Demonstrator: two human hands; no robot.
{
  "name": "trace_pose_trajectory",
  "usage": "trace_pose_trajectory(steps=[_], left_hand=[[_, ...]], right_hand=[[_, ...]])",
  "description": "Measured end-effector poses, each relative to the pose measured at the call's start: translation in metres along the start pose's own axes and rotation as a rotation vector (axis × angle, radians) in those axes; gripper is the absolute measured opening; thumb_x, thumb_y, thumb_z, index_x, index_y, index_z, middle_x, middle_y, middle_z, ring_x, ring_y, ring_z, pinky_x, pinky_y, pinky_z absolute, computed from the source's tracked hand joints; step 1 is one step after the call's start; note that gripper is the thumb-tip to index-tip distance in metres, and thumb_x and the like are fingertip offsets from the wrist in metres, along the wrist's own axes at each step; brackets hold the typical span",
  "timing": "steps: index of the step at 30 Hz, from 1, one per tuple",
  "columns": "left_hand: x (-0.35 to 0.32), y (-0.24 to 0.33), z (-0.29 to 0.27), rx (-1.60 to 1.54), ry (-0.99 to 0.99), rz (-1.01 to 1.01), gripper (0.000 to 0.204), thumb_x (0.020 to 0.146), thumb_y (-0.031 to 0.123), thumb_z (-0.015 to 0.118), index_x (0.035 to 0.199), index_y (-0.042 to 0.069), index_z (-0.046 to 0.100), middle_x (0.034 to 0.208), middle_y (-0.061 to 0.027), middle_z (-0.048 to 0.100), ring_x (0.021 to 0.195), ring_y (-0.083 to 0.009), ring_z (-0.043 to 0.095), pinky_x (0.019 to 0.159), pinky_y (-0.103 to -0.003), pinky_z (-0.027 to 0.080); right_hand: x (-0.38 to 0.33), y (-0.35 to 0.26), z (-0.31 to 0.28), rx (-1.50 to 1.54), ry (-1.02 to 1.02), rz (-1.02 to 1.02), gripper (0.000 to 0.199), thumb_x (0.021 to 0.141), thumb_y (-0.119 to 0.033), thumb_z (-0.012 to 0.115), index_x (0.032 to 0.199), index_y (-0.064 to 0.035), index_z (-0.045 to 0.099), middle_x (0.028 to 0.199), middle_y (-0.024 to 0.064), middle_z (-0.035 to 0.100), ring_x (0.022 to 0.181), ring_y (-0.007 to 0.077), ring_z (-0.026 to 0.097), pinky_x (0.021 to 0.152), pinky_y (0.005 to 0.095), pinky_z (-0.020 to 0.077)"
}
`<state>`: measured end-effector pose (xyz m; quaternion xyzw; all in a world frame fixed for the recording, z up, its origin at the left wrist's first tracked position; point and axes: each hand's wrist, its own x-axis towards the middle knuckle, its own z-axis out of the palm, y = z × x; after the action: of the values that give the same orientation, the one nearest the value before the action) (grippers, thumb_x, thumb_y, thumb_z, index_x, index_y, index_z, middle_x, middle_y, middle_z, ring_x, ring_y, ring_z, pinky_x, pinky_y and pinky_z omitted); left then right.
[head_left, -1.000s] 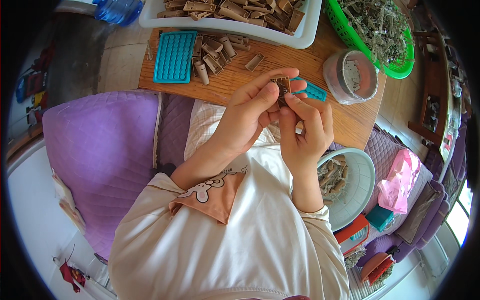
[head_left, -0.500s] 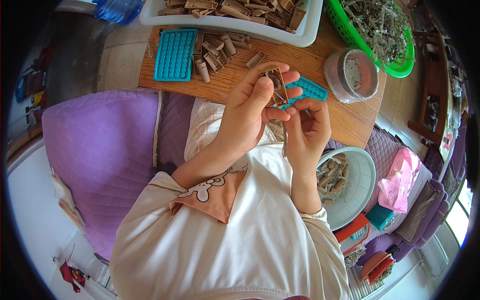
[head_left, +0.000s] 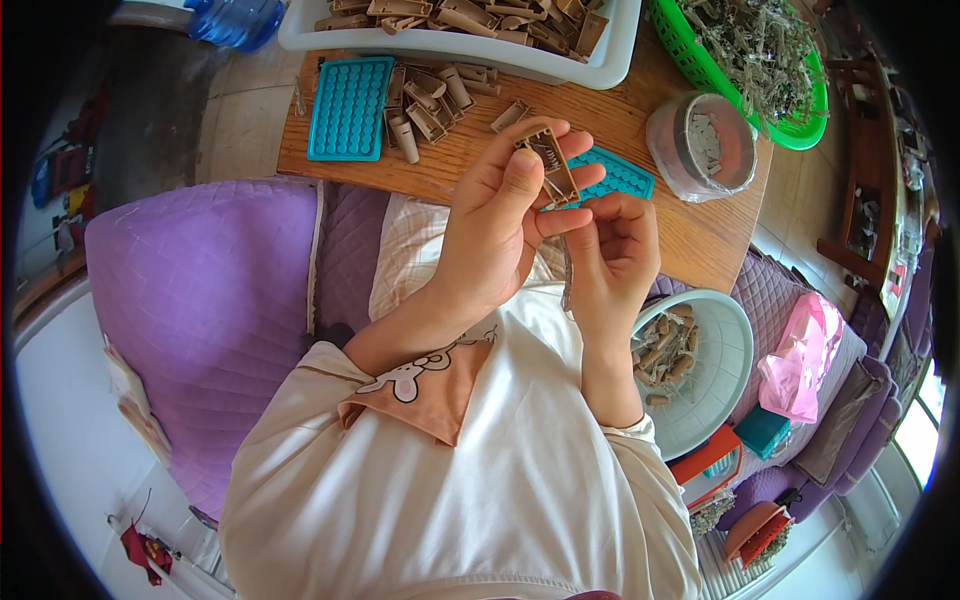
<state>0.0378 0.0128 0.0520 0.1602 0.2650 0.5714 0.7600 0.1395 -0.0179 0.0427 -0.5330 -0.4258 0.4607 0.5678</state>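
Turned the brown casing (head_left: 560,186) hollow side up since a second ago, and drew the right hand (head_left: 612,255) down to five o'clock of it

Grips the casing above the lap with the left hand (head_left: 490,225) alone: thumb laid over the edge at nine o'clock, fingers (head_left: 588,178) fanned behind and out past the edge at three o'clock. Brings right thumb and forefinger nearly together just past the casing's lower end; cannot tell whether anything sits between the tips.

To do well here, keep the left thumb firm but clear of the pale coil (head_left: 553,162) in the hollow. Press lightly, so as not to bow the walls or nudge the coil askew. Hold the hollow facing up and in plain sight, working from five o'clock. Draw anything thin along its own length, never sideways.

Can make out a thin strand (head_left: 568,292) hanging at six o'clock, beside the right hand, but not whether pinched there or joined to the coil. Cannot see the casing's back, covered by left fingers. Loses part of the teal tray (head_left: 622,178) behind those fingers, at three o'clock on the desk (head_left: 690,235); loses some of the pale bowl (head_left: 738,375) behind the right forearm, at five o'clock. Cuts off the white bin (head_left: 604,72) at twelve and the green basket (head_left: 690,78) at one, both by the upper border.
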Motion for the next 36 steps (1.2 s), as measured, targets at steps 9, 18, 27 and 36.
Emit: trace_pose_trajectory(steps=[9, 18, 27, 36], left_hand=[[0.005, -0.005, -0.008, 0.082, 0.012, -0.011, 0.033, 0.088, 0.022, 0.039, 0.114, 0.002, 0.039, 0.11, -0.013, 0.048, 0.097, -0.0232, 0.053, 0.075, -0.03, 0.05], [-0.006, -0.03, -0.023, 0.374, 0.015, 0.077, 0.024, 0.087, 0.009, 0.039, 0.108, -0.002, 0.043, 0.102, -0.01, 0.052, 0.09, -0.0146, 0.052, 0.076, -0.024, 0.044], [-0.015, -0.035, -0.044, 0.586, 0.037, -0.003, 0.025, 0.086, 0.008, 0.042, 0.109, -0.001, 0.044, 0.095, -0.0094, 0.055, 0.085, -0.0109, 0.053, 0.074, -0.022, 0.044], [-0.002, 0.001, -0.079, 0.526, 0.2, -0.196, 0.031, 0.088, 0.019, 0.04, 0.114, 0.003, 0.042, 0.096, -0.0143, 0.055, 0.073, -0.0163, 0.06, 0.061, -0.023, 0.051]], right_hand=[[0.013, 0.005, -0.01, 0.03, -0.023, -0.057, 0.037, 0.07, 0.007, 0.053, 0.104, 0.0008, 0.041, 0.092, 0.0087, 0.051, 0.085, 0.0134, 0.052, 0.069, 0.0217, 0.0459], [0.014, 0.022, -0.005, -0.09, -0.089, 0.025, 0.035, 0.068, 0.006, 0.055, 0.1, 0.0025, 0.041, 0.088, 0.0096, 0.054, 0.077, 0.013, 0.055, 0.066, 0.0235, 0.0484], [0.023, 0.041, -0.016, 0.075, -0.36, 0.328, 0.037, 0.069, 0.006, 0.055, 0.104, -0.0006, 0.043, 0.081, 0.0056, 0.051, 0.069, 0.0099, 0.052, 0.059, 0.0216, 0.0463], [0.039, 0.066, -0.048, -0.791, -0.152, -0.006, 0.026, 0.067, -0.005, 0.062, 0.091, -0.0033, 0.054, 0.077, 0.0117, 0.055, 0.063, 0.0204, 0.052, 0.054, 0.0284, 0.0433]])
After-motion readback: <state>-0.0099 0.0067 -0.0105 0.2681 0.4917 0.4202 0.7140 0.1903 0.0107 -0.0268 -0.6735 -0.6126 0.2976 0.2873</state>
